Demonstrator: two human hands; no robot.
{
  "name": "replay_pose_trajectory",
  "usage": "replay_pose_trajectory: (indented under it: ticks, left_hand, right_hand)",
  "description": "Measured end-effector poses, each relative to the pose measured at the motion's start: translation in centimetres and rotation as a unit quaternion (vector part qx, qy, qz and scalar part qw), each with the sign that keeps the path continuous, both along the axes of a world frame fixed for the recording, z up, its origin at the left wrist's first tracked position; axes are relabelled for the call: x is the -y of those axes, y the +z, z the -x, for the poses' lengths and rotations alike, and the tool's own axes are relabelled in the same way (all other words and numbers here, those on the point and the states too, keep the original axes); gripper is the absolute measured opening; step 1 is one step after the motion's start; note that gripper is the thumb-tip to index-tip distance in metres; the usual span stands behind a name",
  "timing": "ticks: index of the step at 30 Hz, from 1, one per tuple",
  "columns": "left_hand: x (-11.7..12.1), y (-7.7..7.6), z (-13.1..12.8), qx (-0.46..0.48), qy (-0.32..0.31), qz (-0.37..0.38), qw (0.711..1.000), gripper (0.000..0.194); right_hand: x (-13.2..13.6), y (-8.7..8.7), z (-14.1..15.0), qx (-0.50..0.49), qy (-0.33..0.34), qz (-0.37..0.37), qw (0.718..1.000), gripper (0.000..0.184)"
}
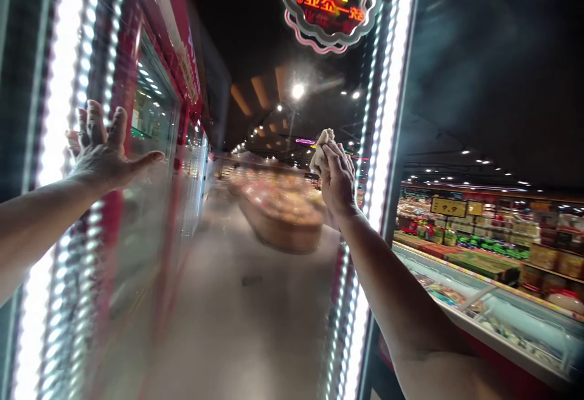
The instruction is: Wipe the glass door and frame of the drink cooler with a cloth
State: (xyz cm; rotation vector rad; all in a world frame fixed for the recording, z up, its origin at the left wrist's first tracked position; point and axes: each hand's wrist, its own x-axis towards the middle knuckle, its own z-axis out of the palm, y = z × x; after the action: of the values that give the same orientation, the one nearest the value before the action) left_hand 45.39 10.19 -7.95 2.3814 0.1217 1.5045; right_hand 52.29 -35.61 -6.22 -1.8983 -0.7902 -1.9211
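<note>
In the head view, my right hand grips a crumpled pale cloth and presses it toward the glass door, beside the bright light strip on its right edge. My left hand is raised at the left with its fingers spread, near the other lit strip. It holds nothing. Whether its palm touches the glass or frame I cannot tell. A scalloped, lit sign with orange writing, seen mirrored, shows at the top of the glass.
Red-framed display cabinets stand along the left. Through or in the glass appears a blurred wooden produce stand. To the right runs a chest freezer with goods inside; boxes, shelves and a yellow price sign stand behind it.
</note>
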Motion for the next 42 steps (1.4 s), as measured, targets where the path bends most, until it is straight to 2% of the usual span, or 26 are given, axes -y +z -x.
replay_pose_trajectory:
  ticks: [3, 7, 12, 15, 19, 22, 26, 29, 31, 36, 38, 42]
  left_hand:
    - [0.0, 0.0, -0.2, 0.046, -0.007, 0.007, 0.999, 0.112]
    - [-0.1, -0.1, -0.3, 0.04, -0.012, 0.006, 0.999, 0.109]
    - [-0.4, 0.0, -0.5, 0.035, -0.015, -0.004, 0.999, 0.109]
    - [-0.5, 0.0, -0.5, 0.033, -0.014, -0.007, 0.999, 0.109]
    - [-0.5, 0.0, -0.3, 0.035, -0.024, -0.009, 0.999, 0.107]
    - [-0.2, 0.0, 0.0, 0.029, -0.022, -0.004, 0.999, 0.107]
    - [-0.1, 0.1, 0.1, 0.026, -0.022, 0.004, 0.999, 0.11]
    - [-0.2, 0.2, -0.3, 0.036, -0.02, 0.013, 0.999, 0.112]
    - [-0.2, 0.2, -0.5, 0.04, -0.018, 0.018, 0.999, 0.113]
    - [-0.4, 0.3, -0.9, 0.034, -0.012, 0.023, 0.999, 0.113]
    - [-0.6, 0.3, -1.2, 0.035, -0.009, 0.021, 0.999, 0.112]
    - [-1.0, 0.2, -1.7, 0.049, -0.016, 0.01, 0.999, 0.11]
  right_hand:
    - [-1.3, -0.5, -0.1, -0.006, 0.002, 0.031, 1.0, 0.05]
    - [-2.0, -1.7, 0.1, -0.019, -0.004, 0.08, 0.997, 0.054]
    - [-1.4, 0.0, -0.5, 0.013, -0.001, 0.048, 0.999, 0.048]
    - [-2.5, 0.4, -0.7, 0.017, -0.001, 0.027, 0.999, 0.049]
    - [-4.7, -1.0, 0.0, 0.003, 0.002, 0.076, 0.997, 0.05]
    - [-4.8, -1.5, 0.4, -0.009, 0.001, 0.103, 0.995, 0.05]
    - [-3.8, 0.1, -0.2, 0.004, -0.001, 0.064, 0.998, 0.049]
    - [-4.3, 1.1, -0.7, 0.016, 0.002, 0.031, 0.999, 0.05]
    - [-5.3, 0.8, -0.7, 0.019, 0.005, 0.035, 0.999, 0.05]
    - [-7.3, -1.0, 0.2, 0.008, 0.003, 0.105, 0.994, 0.049]
    - [-7.3, -0.9, 0.3, 0.008, -0.005, 0.109, 0.994, 0.048]
    - [-7.5, 0.7, 0.0, 0.011, -0.02, 0.072, 0.997, 0.05]
